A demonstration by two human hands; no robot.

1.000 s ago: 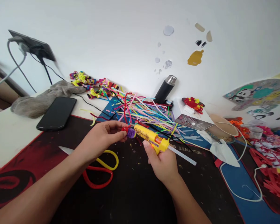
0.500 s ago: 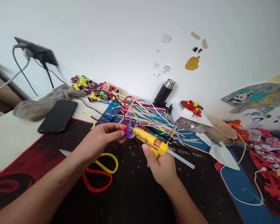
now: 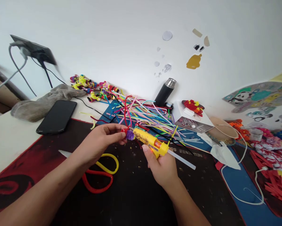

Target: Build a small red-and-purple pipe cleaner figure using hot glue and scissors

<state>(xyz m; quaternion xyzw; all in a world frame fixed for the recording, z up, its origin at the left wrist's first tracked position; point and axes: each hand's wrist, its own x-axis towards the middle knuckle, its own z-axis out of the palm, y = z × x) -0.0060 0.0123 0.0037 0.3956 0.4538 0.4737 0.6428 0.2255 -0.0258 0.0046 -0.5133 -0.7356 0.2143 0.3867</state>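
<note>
- From my distant seat, I have the left hand (image 3: 105, 138) pinching a small red-and-purple piece (image 3: 130, 135) between thumb and fingers, above the dark mat (image 3: 141, 201), toward its back edge.
- My right hand (image 3: 164, 169) wraps around a yellow glue gun (image 3: 146, 138), nose aimed at the piece; whether the tip touches, I cannot tell.
- Burned fingertips look to me the likeliest mishap: the nose sits just beside the pinch, and a slip of either wrist could close the gap.
- Too hard a squeeze might flood the purple ridges with glue, or the piece could twist in so light a hold.
- Scissors (image 3: 105, 169) lie below the left wrist, pointed blade toward the mat's left edge; a lowered forearm could meet it.
- Gun: hard plastic, blotched dark brown, a slender cloudy glue stick (image 3: 182, 158) jutting from its rear.
- Piece: purple part ribbed and boxy, red end apparently fuzzy.
- Near the back edge of the table (image 3: 4, 147), fuzzy sticks (image 3: 143, 113) spread in a crisscrossed, many-coloured heap.
</note>
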